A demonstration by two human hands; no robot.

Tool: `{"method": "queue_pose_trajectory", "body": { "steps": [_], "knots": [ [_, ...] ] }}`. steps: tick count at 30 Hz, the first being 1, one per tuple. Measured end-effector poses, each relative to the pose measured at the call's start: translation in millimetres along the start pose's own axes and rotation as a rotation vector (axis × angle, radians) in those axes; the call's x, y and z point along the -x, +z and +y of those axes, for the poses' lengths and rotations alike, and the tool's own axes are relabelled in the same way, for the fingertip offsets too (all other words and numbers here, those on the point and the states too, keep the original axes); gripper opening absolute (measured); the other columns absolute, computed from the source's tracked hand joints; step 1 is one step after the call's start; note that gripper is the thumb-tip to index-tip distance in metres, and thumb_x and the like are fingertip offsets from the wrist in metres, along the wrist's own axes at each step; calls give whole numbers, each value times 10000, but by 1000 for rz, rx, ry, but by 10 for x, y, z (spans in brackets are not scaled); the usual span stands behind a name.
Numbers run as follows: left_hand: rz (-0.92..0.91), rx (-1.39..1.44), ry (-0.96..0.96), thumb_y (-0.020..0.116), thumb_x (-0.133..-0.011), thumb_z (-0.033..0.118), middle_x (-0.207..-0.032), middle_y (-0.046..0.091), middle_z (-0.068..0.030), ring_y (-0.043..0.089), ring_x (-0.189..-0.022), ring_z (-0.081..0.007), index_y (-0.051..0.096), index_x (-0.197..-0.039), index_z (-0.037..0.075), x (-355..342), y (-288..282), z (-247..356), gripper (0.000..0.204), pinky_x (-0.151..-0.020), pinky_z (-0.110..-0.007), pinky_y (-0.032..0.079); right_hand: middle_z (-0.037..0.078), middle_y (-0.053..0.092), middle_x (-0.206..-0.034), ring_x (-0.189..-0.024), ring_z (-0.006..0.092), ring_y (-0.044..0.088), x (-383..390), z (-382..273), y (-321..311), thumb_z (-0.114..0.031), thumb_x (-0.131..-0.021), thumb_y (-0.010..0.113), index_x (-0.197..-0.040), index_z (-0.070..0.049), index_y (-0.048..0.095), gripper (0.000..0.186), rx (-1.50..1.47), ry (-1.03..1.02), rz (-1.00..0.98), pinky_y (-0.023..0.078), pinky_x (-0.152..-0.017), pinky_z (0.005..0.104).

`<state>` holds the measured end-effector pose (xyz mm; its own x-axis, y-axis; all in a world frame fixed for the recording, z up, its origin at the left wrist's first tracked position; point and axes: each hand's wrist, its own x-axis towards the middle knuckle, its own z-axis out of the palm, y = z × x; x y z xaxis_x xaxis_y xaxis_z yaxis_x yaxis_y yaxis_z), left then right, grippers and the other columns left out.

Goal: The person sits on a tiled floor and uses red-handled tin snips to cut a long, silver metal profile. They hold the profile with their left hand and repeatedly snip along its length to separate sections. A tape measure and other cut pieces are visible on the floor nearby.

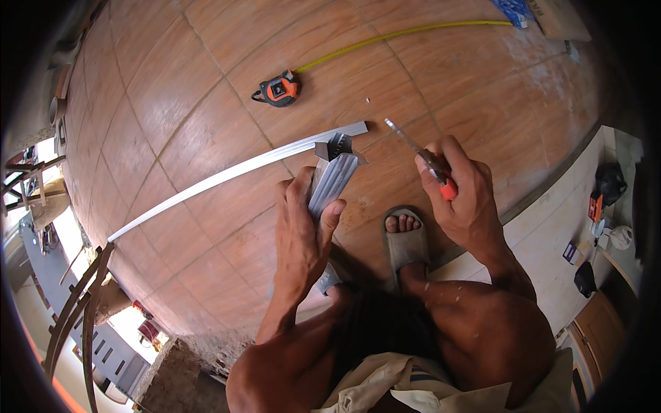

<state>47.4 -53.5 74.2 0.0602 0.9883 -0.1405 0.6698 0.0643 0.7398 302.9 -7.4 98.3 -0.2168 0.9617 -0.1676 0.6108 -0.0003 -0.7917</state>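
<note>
My left hand (pixel 303 217) is wrapped around a silvery metal channel (pixel 332 184), tilted up toward me, with flaps bent outward at its upper end. In my right hand (pixel 466 196) is a screwdriver (pixel 405 135) with a red and dark handle, its metal tip pointing up and left, apart from the channel. Behind the held piece, a long thin metal strip (pixel 227 170) lies across the floor. Farther off sits an orange and black tape measure (pixel 281 89), its yellow blade (pixel 406 32) pulled out to the right.
Brown tiles (pixel 200 124) cover the floor. A small shiny bit (pixel 368 100) lies near the screwdriver tip. My sandalled foot (pixel 405 237) stands below my hands. At the far right are a blue plastic bag (pixel 513 10) and cardboard (pixel 561 20). Dark metal bars (pixel 76 310) stand at left.
</note>
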Motion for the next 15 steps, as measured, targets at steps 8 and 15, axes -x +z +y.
{"method": "queue_pose_trajectory", "body": {
  "steps": [8,15],
  "knots": [
    [-21,101,-49,649,-1089,379,-1221,584,-270,625,-1032,-409,419,-1503,13,5,7,-55,599,-929,-489,515,177,696,-897,-773,385,726,9,130,137,-28,-885,761,-1119,-40,574,300,2,-62,65,567,-659,469],
    [-145,388,-171,655,-1096,354,-1112,677,-226,683,-948,-343,443,-1477,40,-101,42,171,536,-877,-423,543,98,707,-1072,-816,200,699,-367,23,238,2,-776,855,-1190,-56,716,441,-156,-535,306,578,-675,330]
  ]
}}
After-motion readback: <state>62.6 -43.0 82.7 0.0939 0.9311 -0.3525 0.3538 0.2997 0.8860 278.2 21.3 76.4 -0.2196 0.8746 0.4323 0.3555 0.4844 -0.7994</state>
